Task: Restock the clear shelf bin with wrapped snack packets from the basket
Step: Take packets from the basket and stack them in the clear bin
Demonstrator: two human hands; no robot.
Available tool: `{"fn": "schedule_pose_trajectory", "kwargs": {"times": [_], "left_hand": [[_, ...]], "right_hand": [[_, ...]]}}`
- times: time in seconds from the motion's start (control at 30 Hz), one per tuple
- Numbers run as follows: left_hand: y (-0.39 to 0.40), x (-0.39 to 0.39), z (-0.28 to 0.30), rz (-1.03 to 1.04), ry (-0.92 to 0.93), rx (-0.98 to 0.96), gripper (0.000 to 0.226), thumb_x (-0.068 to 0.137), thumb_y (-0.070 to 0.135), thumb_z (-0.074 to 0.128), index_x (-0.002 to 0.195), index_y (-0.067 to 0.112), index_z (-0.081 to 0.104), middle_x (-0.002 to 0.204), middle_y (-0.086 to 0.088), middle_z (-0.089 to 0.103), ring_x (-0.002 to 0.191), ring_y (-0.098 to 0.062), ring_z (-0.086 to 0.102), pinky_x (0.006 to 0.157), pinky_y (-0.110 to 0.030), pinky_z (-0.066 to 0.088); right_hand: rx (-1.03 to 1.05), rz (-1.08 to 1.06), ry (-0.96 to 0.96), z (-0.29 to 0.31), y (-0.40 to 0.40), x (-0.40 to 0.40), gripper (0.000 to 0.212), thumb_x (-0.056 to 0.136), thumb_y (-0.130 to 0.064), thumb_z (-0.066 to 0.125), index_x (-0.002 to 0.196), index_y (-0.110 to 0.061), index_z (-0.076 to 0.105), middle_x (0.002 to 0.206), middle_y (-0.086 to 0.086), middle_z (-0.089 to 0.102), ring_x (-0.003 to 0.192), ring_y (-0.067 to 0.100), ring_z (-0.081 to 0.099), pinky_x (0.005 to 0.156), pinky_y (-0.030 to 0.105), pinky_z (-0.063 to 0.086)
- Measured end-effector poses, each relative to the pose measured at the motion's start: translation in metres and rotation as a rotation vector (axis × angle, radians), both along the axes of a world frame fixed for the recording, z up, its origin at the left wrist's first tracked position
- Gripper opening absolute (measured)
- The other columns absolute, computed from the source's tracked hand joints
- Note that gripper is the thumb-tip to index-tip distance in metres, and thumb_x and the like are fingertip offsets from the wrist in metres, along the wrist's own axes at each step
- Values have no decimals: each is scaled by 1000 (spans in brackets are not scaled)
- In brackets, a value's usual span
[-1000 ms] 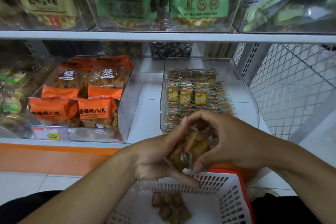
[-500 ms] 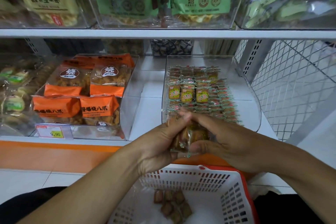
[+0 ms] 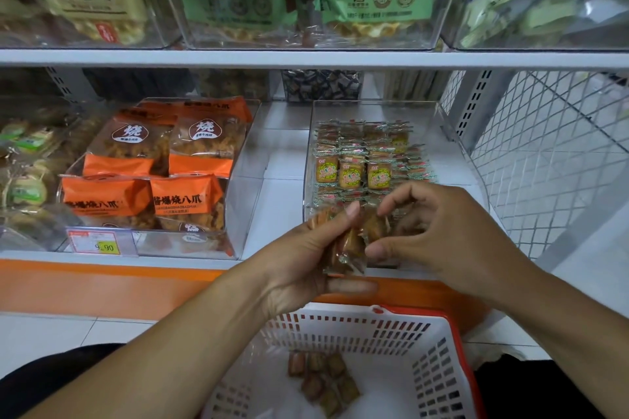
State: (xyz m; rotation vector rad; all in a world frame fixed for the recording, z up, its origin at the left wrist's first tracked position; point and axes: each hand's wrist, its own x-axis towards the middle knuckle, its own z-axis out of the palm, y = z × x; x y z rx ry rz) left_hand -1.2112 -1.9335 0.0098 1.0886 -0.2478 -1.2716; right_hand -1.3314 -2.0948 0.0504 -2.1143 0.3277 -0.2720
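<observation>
A stack of wrapped snack packets [image 3: 350, 241] is held at the front edge of the clear shelf bin [image 3: 476, 180], clamped by the left hand [image 3: 306, 255], while one packet is pinched by the right hand [image 3: 442, 231]. The placing step is judged to be in hand; next, packets need laying into the front row. More packets remain in the basket [image 3: 391, 333]. Compared with half a second ago, the stack has been carried closer to the bin.
</observation>
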Motion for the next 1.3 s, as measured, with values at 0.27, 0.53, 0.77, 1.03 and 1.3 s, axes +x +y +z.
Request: {"fn": "schedule_pose_trajectory", "kwargs": {"times": [0.27,0.53,0.77,1.03,1.3], "left_hand": [[1,5,2,-118,33,-90,53,64,33,94,110,11,77,104,-13,76,89,-24,76,69,-39,64],[-13,2,9,-390,49,-113,80,58,32,97,127,8,64,112,-14,73,93,-25,74,79,-46,63],[-45,14,19,-252,-66,-121,71,73,60,76,127,14,68,129,-16,69,107,-25,70,95,-41,56],[-91,29,8,69,9,-111,55,101,44,56,137,2,60,139,-21,61,133,-36,56,101,-40,56],[-112,37,-20,202,244,-213,26,101,29,58,102,6,70,105,-15,72,113,-29,64,95,-37,58]], "right_hand": [[45,219,-24,6,-14,4,58,63,-37,88,117,-40,67,116,-20,70,111,-2,64,94,27,53],[-118,582,248,9,-30,2,92,76,-52,82,153,-42,33,151,-33,41,140,-11,36,117,23,33],[-157,430,165,23,-55,21,78,63,-43,88,132,-46,52,126,-22,64,117,1,62,100,27,51],[-185,70,153,19,-108,69,60,75,-11,84,123,-35,58,106,-6,72,75,-4,69,65,17,56],[81,68,121,-15,-102,84,60,83,-10,81,135,-31,58,121,-4,71,112,16,68,102,48,53]]}}
